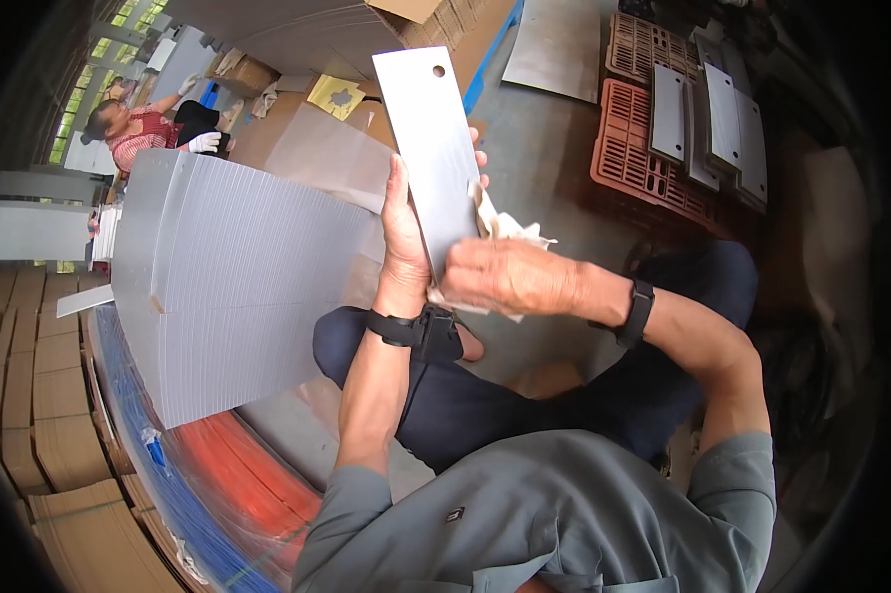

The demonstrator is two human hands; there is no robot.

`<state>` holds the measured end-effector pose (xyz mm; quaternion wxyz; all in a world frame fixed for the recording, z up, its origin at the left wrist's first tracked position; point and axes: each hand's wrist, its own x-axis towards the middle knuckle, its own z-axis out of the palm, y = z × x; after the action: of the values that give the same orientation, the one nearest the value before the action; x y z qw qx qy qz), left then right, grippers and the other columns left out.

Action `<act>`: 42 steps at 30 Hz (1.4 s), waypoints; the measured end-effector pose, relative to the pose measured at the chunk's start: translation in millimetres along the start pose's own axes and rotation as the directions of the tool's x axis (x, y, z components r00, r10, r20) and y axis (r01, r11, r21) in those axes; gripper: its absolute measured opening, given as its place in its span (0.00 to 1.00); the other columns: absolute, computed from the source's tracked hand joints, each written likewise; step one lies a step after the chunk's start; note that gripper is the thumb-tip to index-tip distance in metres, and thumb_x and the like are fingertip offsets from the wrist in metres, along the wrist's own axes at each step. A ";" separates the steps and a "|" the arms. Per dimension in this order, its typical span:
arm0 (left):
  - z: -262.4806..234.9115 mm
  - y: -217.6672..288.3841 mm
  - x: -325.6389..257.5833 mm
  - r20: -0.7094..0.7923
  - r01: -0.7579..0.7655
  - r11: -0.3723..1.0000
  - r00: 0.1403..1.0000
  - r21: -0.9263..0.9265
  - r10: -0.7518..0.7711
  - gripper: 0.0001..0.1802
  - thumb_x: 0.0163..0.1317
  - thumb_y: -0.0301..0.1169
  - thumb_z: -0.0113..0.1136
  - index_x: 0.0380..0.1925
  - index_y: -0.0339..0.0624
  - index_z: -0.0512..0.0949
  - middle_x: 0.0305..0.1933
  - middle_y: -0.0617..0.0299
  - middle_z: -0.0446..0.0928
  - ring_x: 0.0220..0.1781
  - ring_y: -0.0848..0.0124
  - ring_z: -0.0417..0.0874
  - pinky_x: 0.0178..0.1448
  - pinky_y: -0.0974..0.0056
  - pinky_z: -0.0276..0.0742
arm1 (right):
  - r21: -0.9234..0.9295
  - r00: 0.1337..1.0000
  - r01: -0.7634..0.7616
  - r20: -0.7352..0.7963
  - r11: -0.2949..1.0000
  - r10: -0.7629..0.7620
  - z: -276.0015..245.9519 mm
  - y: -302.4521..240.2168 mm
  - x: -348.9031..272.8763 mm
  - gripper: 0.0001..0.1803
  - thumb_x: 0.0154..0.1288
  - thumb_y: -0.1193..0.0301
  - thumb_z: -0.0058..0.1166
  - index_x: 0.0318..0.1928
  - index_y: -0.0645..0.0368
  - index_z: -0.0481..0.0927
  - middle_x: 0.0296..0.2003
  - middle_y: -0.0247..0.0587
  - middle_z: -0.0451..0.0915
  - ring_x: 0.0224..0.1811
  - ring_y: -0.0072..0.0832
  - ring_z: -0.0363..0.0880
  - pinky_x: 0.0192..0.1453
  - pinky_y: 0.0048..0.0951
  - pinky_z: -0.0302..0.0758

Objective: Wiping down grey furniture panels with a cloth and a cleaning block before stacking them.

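panel (430, 138) sits just right of the stack (257, 247), clasped at its edges by my left hand (403, 217), while my right hand (505, 277), fingers closed on a bunched cloth (505, 225), rests at its near end. i judge this one partly wiped, though its underside is hidden, and i cannot tell whether the stack is finished or waiting. well right of the stack, crates (615, 124) carry several loose plates (668, 114) on top; what they hold inside is hidden.

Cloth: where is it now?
Just right of the head view's centre, the pale cloth is in the right hand, at the lower end of the grey panel.
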<state>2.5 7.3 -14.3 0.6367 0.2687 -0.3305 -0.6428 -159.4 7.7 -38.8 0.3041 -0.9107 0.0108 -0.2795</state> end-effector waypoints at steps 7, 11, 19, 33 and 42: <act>3.6 23.4 0.6 0.060 -0.141 0.990 0.988 -0.021 0.142 0.44 0.75 0.62 0.35 0.75 0.37 0.57 0.67 0.39 0.71 0.58 0.55 0.81 0.56 0.53 0.85 | 0.209 0.821 -0.437 0.490 0.875 0.293 -38.4 12.0 -36.8 0.10 0.72 0.68 0.56 0.42 0.64 0.79 0.41 0.44 0.80 0.44 0.37 0.82 0.51 0.39 0.79; 5.5 25.6 1.0 0.036 -0.121 0.991 0.992 -0.048 0.123 0.44 0.75 0.63 0.34 0.74 0.36 0.58 0.67 0.40 0.71 0.58 0.56 0.81 0.57 0.54 0.84 | 0.514 0.868 -0.348 -0.139 0.784 0.476 -107.1 7.5 -24.2 0.12 0.76 0.64 0.56 0.49 0.59 0.81 0.40 0.34 0.84 0.43 0.23 0.83 0.48 0.29 0.80; 32.3 10.0 3.5 -0.192 -0.074 0.997 0.979 -0.005 0.071 0.39 0.76 0.61 0.36 0.71 0.40 0.64 0.67 0.49 0.73 0.66 0.56 0.77 0.71 0.54 0.74 | 0.050 0.824 -0.204 -0.531 0.978 0.199 -71.9 -10.6 22.6 0.20 0.61 0.70 0.69 0.52 0.56 0.79 0.48 0.40 0.77 0.54 0.37 0.76 0.57 0.38 0.76; 48.8 1.6 5.1 -0.135 -0.084 0.996 0.987 0.039 0.089 0.41 0.77 0.60 0.36 0.73 0.36 0.59 0.70 0.48 0.68 0.69 0.55 0.73 0.74 0.52 0.68 | -0.181 0.853 -0.188 -0.517 0.965 0.069 -58.0 21.2 20.0 0.14 0.55 0.68 0.70 0.42 0.51 0.82 0.39 0.34 0.74 0.45 0.38 0.73 0.52 0.41 0.72; 18.1 1.0 17.1 -0.083 -0.152 0.983 0.986 -0.104 0.144 0.42 0.77 0.60 0.34 0.75 0.36 0.56 0.71 0.41 0.67 0.66 0.53 0.76 0.70 0.50 0.75 | 0.072 0.953 0.124 0.268 0.990 -0.139 -13.9 -28.0 -8.0 0.10 0.58 0.68 0.67 0.41 0.53 0.84 0.39 0.31 0.80 0.47 0.36 0.81 0.53 0.41 0.78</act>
<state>-11.5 -8.2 -0.7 0.7085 0.2320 -0.2896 -0.6003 -177.5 24.4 -18.0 0.3080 -0.9305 -0.0994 -0.1712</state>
